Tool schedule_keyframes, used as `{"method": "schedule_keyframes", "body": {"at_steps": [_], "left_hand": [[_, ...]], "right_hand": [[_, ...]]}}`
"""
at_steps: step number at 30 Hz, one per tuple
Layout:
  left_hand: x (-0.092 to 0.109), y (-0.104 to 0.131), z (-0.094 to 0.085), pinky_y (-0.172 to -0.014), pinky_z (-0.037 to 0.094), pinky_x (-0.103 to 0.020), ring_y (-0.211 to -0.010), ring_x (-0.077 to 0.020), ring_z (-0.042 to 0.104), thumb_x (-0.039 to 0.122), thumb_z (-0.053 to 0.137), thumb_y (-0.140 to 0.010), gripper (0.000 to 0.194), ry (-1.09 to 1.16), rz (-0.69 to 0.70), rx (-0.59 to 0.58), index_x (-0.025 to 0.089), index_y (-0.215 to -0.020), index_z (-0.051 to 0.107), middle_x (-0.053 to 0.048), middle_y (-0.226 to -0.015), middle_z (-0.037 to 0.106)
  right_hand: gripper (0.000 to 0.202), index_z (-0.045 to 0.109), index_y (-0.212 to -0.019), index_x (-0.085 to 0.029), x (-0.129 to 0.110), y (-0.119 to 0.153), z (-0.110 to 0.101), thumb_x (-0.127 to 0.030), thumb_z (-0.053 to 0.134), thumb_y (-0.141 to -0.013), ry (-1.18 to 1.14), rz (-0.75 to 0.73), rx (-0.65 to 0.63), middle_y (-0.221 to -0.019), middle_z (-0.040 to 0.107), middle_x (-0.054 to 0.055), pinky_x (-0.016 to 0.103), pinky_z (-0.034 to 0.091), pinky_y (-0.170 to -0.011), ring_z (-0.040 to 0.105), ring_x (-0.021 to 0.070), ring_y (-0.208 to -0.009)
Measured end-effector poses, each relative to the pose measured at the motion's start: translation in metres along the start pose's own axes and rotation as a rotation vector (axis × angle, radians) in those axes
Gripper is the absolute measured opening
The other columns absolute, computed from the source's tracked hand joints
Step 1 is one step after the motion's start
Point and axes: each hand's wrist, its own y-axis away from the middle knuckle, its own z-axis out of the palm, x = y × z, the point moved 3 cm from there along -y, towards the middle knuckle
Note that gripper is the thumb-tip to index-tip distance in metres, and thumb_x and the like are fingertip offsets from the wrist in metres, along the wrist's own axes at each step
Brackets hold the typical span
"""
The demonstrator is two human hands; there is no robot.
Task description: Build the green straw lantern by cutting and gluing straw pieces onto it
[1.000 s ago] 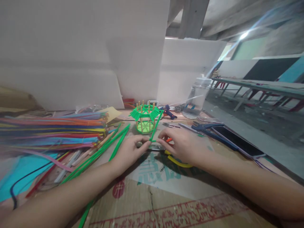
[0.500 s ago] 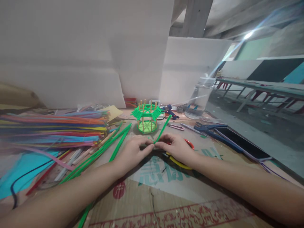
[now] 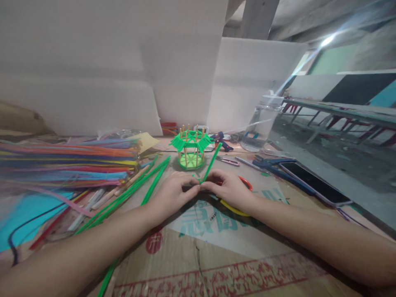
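Observation:
Between the fingertips of both hands is a green pipe cleaner (image 3: 211, 162), its free length slanting up to the right. My left hand (image 3: 177, 191) pinches near its lower end, where the fingers hide what they grip. Thumb and fingers of my right hand (image 3: 227, 189) close on the same spot, touching the left fingertips. Just beyond stands a small green pavilion-like model (image 3: 191, 145) with wooden stick posts and a fringed green roof ring. Scissors with a red and yellow handle (image 3: 246, 182) lie partly under my right hand.
Long green pipe cleaners (image 3: 130, 197) lie left of my hands, beside a bundle of coloured ones (image 3: 71, 165). A glue gun (image 3: 223, 142), a cutter knife (image 3: 229, 161), a water bottle (image 3: 261, 123), pliers (image 3: 272, 163) and a phone (image 3: 315, 183) line the back and right.
The view has shifted slightly, so the table things sit a little higher in it. Both hands keep their pinch on the green pipe cleaner, with only small finger movement.

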Motion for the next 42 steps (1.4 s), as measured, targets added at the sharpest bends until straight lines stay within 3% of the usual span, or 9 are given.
{"method": "schedule_keyframes", "body": {"at_steps": [10, 17, 25, 33, 42], "left_hand": [[0.001, 0.000, 0.000, -0.076, 0.042, -0.027, -0.082, -0.0169, 0.065, 0.033, 0.061, -0.093, 0.019, 0.009, 0.056, 0.001, 0.022, -0.091, 0.076, -0.001, -0.086, 0.075], [0.000, 0.001, 0.001, -0.078, 0.043, -0.028, -0.083, -0.0173, 0.065, 0.034, 0.061, -0.092, 0.019, 0.003, 0.068, 0.007, 0.021, -0.089, 0.076, -0.001, -0.084, 0.074], [-0.010, -0.004, -0.001, -0.067, 0.044, -0.023, -0.073, -0.0142, 0.063, 0.041, 0.058, -0.091, 0.028, 0.271, -0.171, -0.074, 0.019, -0.081, 0.073, 0.002, -0.077, 0.071], [-0.005, -0.006, 0.001, -0.071, 0.043, -0.024, -0.074, -0.0147, 0.062, 0.036, 0.060, -0.089, 0.025, 0.243, -0.070, -0.102, 0.018, -0.078, 0.073, 0.000, -0.075, 0.072], [0.001, -0.008, -0.004, -0.070, 0.042, -0.026, -0.072, -0.0154, 0.061, 0.036, 0.051, -0.092, 0.033, 0.224, -0.028, -0.138, 0.016, -0.070, 0.067, -0.002, -0.071, 0.067]], "right_hand": [[0.020, 0.064, -0.078, -0.017, 0.001, -0.001, -0.001, -0.036, 0.064, -0.086, 0.133, -0.007, 0.017, -0.073, 0.064, 0.000, 0.024, 0.042, -0.059, 0.056, 0.0130, -0.066], [0.022, 0.063, -0.080, -0.018, 0.005, 0.000, 0.000, -0.039, 0.064, -0.086, 0.078, 0.000, 0.012, -0.076, 0.066, 0.001, 0.026, 0.044, -0.062, 0.058, 0.0141, -0.069], [0.017, 0.066, -0.087, -0.018, 0.002, -0.003, 0.000, -0.035, 0.063, -0.085, -0.080, -0.014, -0.014, -0.083, 0.067, 0.003, 0.030, 0.048, -0.071, 0.061, 0.0162, -0.076], [0.019, 0.061, -0.075, -0.018, 0.003, -0.003, 0.000, -0.036, 0.064, -0.082, -0.043, -0.015, 0.003, -0.070, 0.058, -0.001, 0.027, 0.042, -0.062, 0.053, 0.0132, -0.066], [0.024, 0.060, -0.076, -0.018, 0.004, -0.004, -0.001, -0.040, 0.064, -0.083, -0.100, -0.005, 0.004, -0.072, 0.059, -0.001, 0.027, 0.042, -0.062, 0.053, 0.0130, -0.067]]}}
